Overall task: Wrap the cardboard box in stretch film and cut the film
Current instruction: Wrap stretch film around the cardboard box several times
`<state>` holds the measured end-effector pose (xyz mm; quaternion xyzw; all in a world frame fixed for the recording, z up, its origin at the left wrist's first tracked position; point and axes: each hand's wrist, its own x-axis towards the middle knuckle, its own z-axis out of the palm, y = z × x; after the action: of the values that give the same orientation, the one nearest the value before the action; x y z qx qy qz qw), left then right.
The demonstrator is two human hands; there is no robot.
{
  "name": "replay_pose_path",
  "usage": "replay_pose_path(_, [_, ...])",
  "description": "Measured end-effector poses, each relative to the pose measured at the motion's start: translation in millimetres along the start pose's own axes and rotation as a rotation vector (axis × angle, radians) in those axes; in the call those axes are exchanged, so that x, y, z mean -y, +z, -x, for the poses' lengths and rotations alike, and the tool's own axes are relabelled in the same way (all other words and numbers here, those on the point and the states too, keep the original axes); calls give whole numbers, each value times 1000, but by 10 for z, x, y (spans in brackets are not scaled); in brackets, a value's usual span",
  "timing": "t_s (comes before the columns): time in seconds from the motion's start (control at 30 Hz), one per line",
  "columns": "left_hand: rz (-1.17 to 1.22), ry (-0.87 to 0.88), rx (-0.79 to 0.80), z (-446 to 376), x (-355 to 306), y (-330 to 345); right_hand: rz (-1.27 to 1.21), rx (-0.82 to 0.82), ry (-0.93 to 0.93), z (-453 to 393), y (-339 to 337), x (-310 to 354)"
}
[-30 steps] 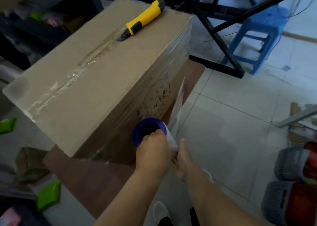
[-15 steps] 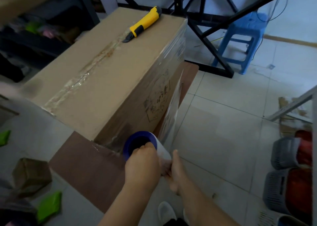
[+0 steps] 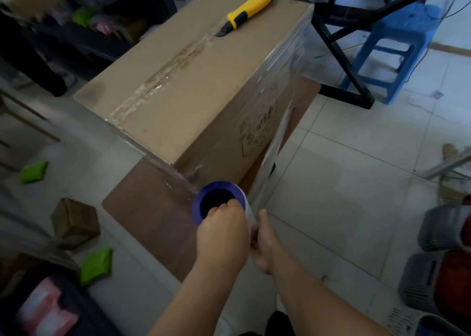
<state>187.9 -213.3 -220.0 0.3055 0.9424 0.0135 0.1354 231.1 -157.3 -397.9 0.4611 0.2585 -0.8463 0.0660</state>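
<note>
A blue plastic stool (image 3: 387,52) stood at two o'clock behind a black metal frame (image 3: 339,55), grey baskets (image 3: 433,256) sat at four o'clock, and a small carton (image 3: 75,223) with green packets (image 3: 95,265) lay at eight o'clock on the tiled floor. Printing on the cardboard box (image 3: 193,88) side was too blurred to read. The box, taped along its top seam, rested on a brown board (image 3: 142,213) at centre, film glossing its right face; a yellow utility knife (image 3: 246,9) lay on top at twelve o'clock. The left hand (image 3: 223,236) gripped the film roll's (image 3: 216,200) blue core at its near corner; the right hand (image 3: 265,244) clasped the roll's underside.
</note>
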Motion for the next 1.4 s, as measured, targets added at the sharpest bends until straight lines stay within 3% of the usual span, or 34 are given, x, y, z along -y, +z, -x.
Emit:
replay_pose_path(0.27, [59,24,45,113,340,167,-36,-106,-7,-28,123,-273])
replay_pose_path(0.87, [-12,72,100,156,1234,320,-91,-174,-25,-134,790,-840])
replay_pose_path(1.4, [-21,144,100,126,1649,290,-97,-195,9,-161,1191,-1000])
